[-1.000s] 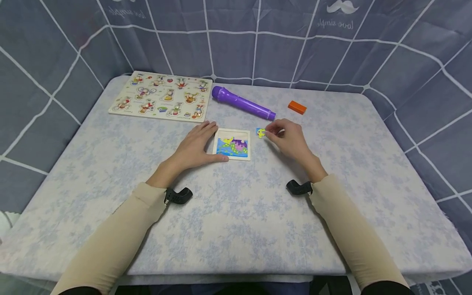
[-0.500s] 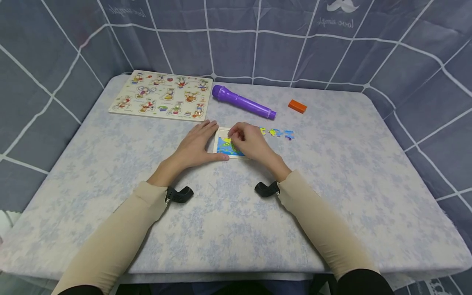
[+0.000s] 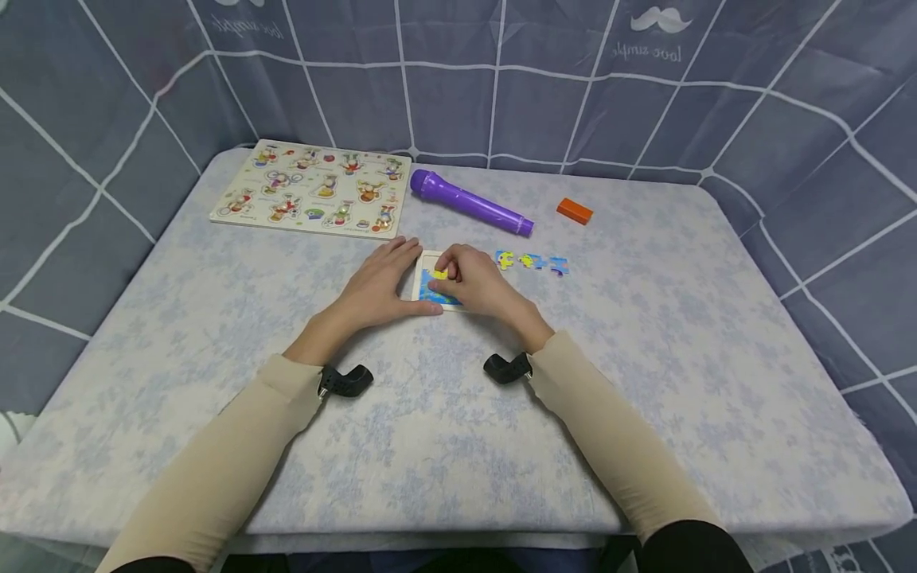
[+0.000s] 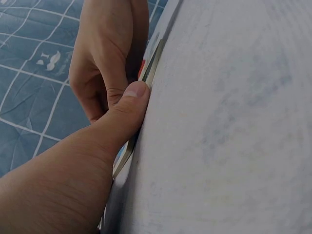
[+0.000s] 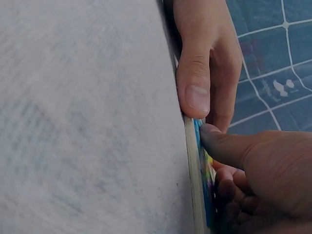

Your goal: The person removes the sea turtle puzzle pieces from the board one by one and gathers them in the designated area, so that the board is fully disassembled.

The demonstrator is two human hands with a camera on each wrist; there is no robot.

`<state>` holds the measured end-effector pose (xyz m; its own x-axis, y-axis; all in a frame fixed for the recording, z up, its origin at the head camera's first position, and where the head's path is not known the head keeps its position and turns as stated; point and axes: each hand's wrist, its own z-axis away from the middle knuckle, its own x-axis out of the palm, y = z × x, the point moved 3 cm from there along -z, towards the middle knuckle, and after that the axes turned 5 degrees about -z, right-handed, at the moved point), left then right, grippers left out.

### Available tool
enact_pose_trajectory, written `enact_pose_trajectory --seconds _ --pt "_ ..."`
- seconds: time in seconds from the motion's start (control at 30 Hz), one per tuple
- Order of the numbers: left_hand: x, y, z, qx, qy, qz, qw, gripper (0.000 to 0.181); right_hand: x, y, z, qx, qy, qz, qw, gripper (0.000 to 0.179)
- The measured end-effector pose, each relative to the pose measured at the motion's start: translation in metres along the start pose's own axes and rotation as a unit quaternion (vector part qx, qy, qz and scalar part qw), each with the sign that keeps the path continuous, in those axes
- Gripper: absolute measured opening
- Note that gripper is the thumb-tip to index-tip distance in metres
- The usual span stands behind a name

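Note:
A small jigsaw puzzle in a pale wooden frame (image 3: 419,274) lies flat before me. My left hand (image 3: 376,285) steadies it, fingers stretched along the far left side and thumb on the near edge. My right hand (image 3: 478,280) is over the puzzle and hides much of the picture. In the right wrist view, the right thumb (image 5: 219,144) presses on the blue picture surface (image 5: 197,129) while the other fingers curl beneath the palm. A gap shows between right thumb and index finger. Loose blue and yellow puzzle pieces (image 3: 505,259) lie in a row right of the frame.
A purple toy microphone (image 3: 473,204) lies behind the puzzle. Farther left is a large wooden board (image 3: 308,191) with animal figures. An orange block (image 3: 575,211) sits at the back right. Grey gridded curtains (image 3: 458,103) stand behind the cloth-covered table (image 3: 430,446).
The right hand has moved left from the loose pieces to the puzzle, and its thumb has come down apart from the index finger. The left hand has stayed at the frame.

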<state>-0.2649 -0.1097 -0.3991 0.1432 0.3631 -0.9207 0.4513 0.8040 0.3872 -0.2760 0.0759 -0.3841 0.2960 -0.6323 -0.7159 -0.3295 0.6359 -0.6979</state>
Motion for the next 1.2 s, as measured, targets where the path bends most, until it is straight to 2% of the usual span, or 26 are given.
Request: enact_pose_trajectory --seconds 0.1,0.27,0.43,0.63,0.77,1.03,1.2 --pt "0.001 0.000 0.001 -0.004 -0.001 0.001 1.0000 0.112 0.001 0.000 0.000 -0.005 0.006 -0.004 1.0000 0.030" --pt "0.001 0.000 0.001 -0.006 -0.003 0.001 1.0000 0.112 0.002 0.000 0.003 -0.030 0.044 -0.038 0.9979 0.025" --pt "0.002 0.000 0.001 -0.007 -0.005 0.003 1.0000 0.113 0.002 -0.001 0.005 -0.049 0.075 -0.080 0.9928 0.014" --pt "0.003 -0.001 0.001 -0.011 -0.004 0.001 0.9999 0.113 -0.005 0.001 0.009 -0.052 0.116 -0.120 0.9847 0.008" --pt "0.003 -0.001 0.000 -0.013 -0.004 0.000 0.9999 0.113 -0.016 0.010 0.018 -0.037 0.136 -0.133 0.9811 0.009" --pt "0.002 -0.001 -0.001 -0.016 -0.010 -0.005 0.9998 0.115 -0.049 0.039 0.048 0.002 0.156 -0.124 0.9800 0.011" --pt "0.002 -0.001 0.001 -0.014 -0.010 -0.003 0.9998 0.115 -0.059 0.055 0.059 0.025 0.164 -0.077 0.9831 0.012"
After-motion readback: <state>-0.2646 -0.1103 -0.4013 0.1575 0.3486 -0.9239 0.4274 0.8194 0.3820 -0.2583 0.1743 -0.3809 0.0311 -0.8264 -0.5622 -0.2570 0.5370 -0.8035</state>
